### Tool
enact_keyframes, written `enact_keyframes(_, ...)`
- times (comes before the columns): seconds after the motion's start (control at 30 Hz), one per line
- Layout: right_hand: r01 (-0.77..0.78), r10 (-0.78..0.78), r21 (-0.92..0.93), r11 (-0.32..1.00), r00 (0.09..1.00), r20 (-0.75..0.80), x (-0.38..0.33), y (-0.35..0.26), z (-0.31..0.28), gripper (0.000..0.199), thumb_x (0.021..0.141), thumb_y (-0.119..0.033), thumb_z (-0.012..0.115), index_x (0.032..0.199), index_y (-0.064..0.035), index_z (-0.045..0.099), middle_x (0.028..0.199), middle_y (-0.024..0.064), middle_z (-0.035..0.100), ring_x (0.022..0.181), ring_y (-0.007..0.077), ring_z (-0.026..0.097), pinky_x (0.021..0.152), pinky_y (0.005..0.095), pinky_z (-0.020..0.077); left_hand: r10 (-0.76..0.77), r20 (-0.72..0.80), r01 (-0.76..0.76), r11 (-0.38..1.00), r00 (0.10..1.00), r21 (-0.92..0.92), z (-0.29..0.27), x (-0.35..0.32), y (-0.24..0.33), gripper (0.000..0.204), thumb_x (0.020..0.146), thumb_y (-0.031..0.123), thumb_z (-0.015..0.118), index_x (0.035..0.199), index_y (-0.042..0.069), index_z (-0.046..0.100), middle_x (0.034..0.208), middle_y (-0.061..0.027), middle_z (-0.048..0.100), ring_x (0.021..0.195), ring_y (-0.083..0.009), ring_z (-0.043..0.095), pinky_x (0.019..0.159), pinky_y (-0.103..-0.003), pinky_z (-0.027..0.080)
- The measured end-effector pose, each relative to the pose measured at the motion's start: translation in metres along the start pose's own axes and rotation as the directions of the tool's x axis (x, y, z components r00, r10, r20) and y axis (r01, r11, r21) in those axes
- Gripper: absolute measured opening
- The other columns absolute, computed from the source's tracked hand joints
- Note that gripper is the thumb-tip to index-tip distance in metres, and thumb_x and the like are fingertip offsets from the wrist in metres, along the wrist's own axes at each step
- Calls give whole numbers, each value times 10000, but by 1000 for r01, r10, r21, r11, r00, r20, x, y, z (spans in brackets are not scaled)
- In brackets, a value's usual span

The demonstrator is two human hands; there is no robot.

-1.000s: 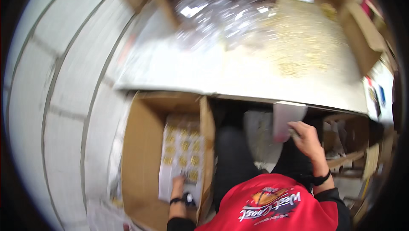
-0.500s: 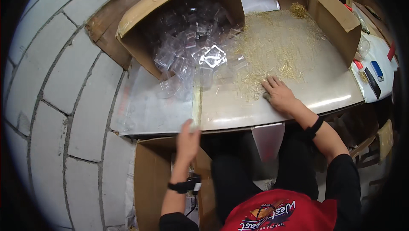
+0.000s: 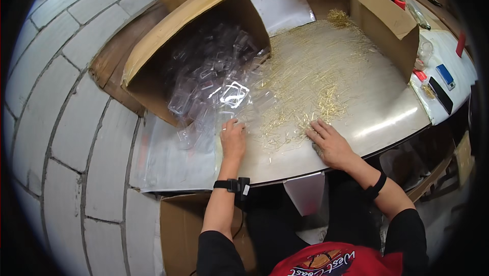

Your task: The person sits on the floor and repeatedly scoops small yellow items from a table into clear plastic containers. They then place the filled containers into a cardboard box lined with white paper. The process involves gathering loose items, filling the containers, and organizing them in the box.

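My left hand [image 3: 233, 141] is at the near edge of a heap of clear plastic boxes [image 3: 204, 87], its fingers bent and close together; whatever they hold, if anything, is hidden. The heap spills out of a large cardboard box [image 3: 168, 29] lying on its side. My right hand [image 3: 331, 146] lies on the metal tabletop [image 3: 377, 105], fingers stretched out and fingertips touching the near edge of scattered thin gold-coloured pins [image 3: 328, 98]. Nothing shows in its grip.
Cardboard walls [image 3: 387, 26] border the tabletop at the right and back. Beyond them, a black phone-like object [image 3: 440, 95] and a blue object [image 3: 445, 76] lie on a white surface. An open carton [image 3: 186, 230] stands below the table's left edge. A block wall [image 3: 61, 128] rises at left.
My left hand has moved forward from the table's front edge up to the clear boxes. The right hand still rests by the pins. The whole view has shifted a little.
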State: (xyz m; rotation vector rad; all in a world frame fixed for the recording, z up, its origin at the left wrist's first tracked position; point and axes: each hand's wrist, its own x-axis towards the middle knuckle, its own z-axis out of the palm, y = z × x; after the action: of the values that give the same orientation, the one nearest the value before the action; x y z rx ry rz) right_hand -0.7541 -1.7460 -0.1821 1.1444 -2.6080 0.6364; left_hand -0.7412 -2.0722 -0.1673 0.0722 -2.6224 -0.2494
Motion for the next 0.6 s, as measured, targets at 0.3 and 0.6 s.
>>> enact_keyframes(0.3, -78, 235, 631, 771, 957, -169, -10, -11, -14, 436, 879, -176, 605, 1271, -22, 491, 1044, 128, 590, 867, 209, 591, 720, 303, 490, 304, -58, -303, 952, 951, 32, -52, -38, 73, 56, 750, 64, 611, 806, 72, 613, 962, -57, 580, 985, -256, 546, 910, -440, 380)
enact_keyframes(0.6, -303, 487, 870, 388, 869, 85, -27, -60, -11, 193, 842, -120, 629, 972, 23, 640, 662, 32, 578, 602, 67, 486, 528, 246, 401, 279, -63, -278, 859, 958, -429, -86, -111, 157, 321, 729, 42, 669, 1044, 39, 608, 1144, -129, 556, 1116, -322, 507, 989, -437, 379)
